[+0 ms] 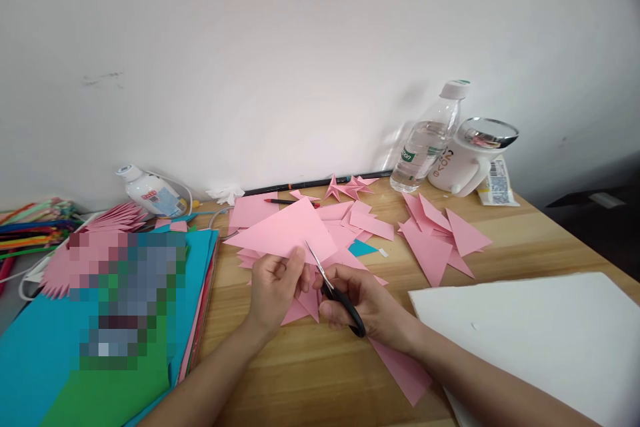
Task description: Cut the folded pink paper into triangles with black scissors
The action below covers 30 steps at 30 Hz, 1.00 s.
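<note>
Pinched between the thumb and fingers of my left hand (281, 283) is a folded-looking sheet of pink paper (287, 233), pointed at its left end. My right hand (367, 303) grips black-handled scissors (345, 307), whose narrow blades point up and left over the paper's lower right part. Whether the blades cut into the paper I cannot tell. Under and behind both hands lie several pink paper pieces (370, 223), partly hidden. A long pink strip (403, 373) lies below my right wrist.
At right stand a tilted-looking water bottle (423, 150) and a white mug (460, 163). Pink triangles (430, 247) lie before them, beside a white board (530, 340). Blue and green sheets (30, 347) are stacked at left, near a white bottle (153, 190). A wall rises behind.
</note>
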### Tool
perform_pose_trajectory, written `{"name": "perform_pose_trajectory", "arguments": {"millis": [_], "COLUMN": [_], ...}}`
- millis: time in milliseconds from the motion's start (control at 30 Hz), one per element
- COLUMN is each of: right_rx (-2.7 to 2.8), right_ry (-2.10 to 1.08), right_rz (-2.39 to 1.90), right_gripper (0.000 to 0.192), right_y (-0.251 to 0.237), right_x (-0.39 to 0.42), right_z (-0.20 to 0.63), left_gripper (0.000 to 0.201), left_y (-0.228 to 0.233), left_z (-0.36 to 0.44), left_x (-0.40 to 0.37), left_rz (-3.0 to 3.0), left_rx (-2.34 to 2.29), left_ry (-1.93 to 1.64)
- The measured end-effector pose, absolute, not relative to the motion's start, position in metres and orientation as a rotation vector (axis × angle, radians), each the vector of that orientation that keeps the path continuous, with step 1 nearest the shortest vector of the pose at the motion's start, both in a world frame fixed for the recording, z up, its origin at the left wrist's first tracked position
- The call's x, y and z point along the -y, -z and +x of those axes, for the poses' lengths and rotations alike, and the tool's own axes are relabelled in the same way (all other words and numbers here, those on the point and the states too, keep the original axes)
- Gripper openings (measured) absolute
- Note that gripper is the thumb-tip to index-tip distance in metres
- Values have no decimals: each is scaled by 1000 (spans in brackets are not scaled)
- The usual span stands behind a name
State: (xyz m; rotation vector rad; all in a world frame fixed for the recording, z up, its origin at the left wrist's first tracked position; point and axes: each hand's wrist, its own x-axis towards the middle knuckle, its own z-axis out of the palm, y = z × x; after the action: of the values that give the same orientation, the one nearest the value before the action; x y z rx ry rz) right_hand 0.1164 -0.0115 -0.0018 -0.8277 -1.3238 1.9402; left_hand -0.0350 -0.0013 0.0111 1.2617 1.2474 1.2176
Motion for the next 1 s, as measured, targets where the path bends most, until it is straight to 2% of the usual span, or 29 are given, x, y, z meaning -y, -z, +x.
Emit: {"name": "perform_pose_trajectory", "arguments": {"millis": [533, 733, 1000], "right_rx": [1329, 1297, 1294], "right_ry": [-1897, -1916, -1940], "right_rz": [-884, -948, -855], "right_gripper": [32, 36, 34], "right_y": [1, -2, 4], "right_x": [11, 8, 9], "right_z": [115, 114, 114], "left_gripper": [39, 48, 43], "left_y": [-11, -11, -9], "left_z": [-36, -40, -40], "left_x": [0, -2, -3], "left_rz": [1257, 1194, 1155], "left_rx": [-1264, -1228, -1271], "left_ry": [-1178, -1203, -1216]}}
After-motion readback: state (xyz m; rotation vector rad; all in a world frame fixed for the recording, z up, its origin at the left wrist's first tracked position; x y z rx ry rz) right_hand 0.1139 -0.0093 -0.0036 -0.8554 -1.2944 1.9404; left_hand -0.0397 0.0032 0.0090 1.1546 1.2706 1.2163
